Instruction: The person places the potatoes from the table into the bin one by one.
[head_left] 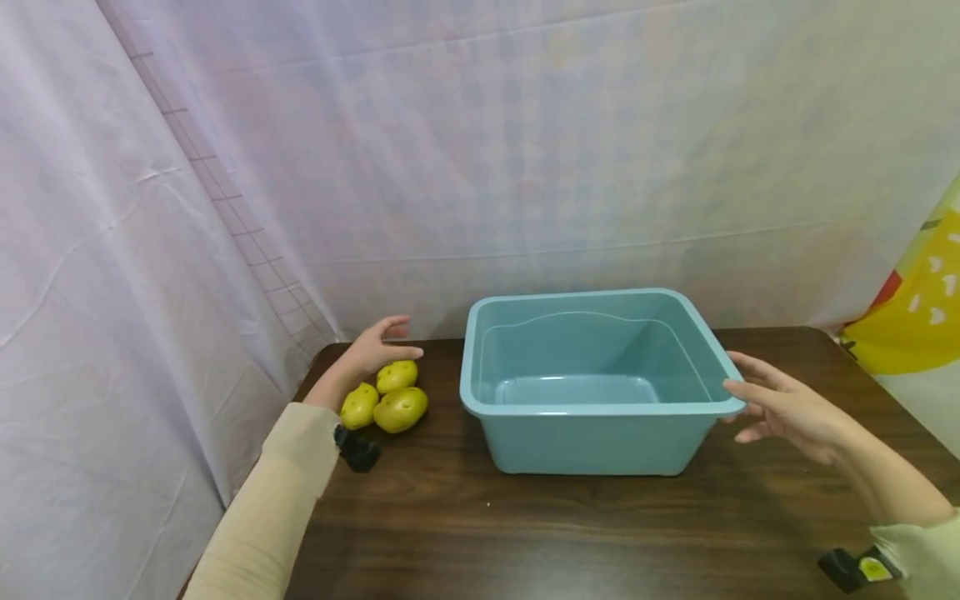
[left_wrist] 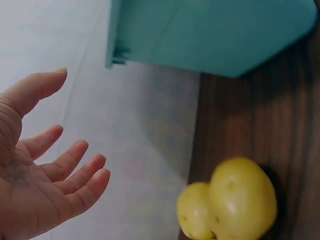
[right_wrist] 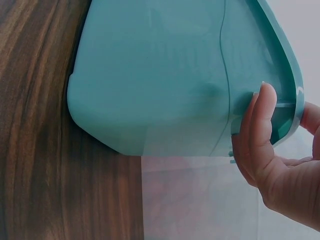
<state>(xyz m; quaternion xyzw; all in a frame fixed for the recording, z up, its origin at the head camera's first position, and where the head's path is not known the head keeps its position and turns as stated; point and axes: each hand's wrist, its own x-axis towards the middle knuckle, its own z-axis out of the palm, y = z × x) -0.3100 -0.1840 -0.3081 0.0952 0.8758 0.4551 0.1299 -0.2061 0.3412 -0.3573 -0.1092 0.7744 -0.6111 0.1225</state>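
Observation:
A blue-green plastic basin (head_left: 592, 446) stands upright on the table. My right hand (head_left: 795, 412) grips its right rim, thumb over the edge; in the right wrist view the fingers (right_wrist: 262, 117) lie under the rim against the outer wall. Three yellow potatoes are grouped at the left: a large one (head_left: 401, 410), one beside it (head_left: 360, 406) and one behind (head_left: 397, 377). Over and just behind them hovers my left hand (head_left: 372, 348), its fingers spread and relaxed with nothing in them. Two potatoes (left_wrist: 245, 197) show in the left wrist view, apart from that hand.
The dark wooden table (head_left: 570, 533) runs back to a pale curtain (head_left: 525, 167) close behind the basin. Another white curtain (head_left: 97, 292) hangs along the left side. Yellow patterned fabric (head_left: 918, 308) hangs beyond the table's right edge.

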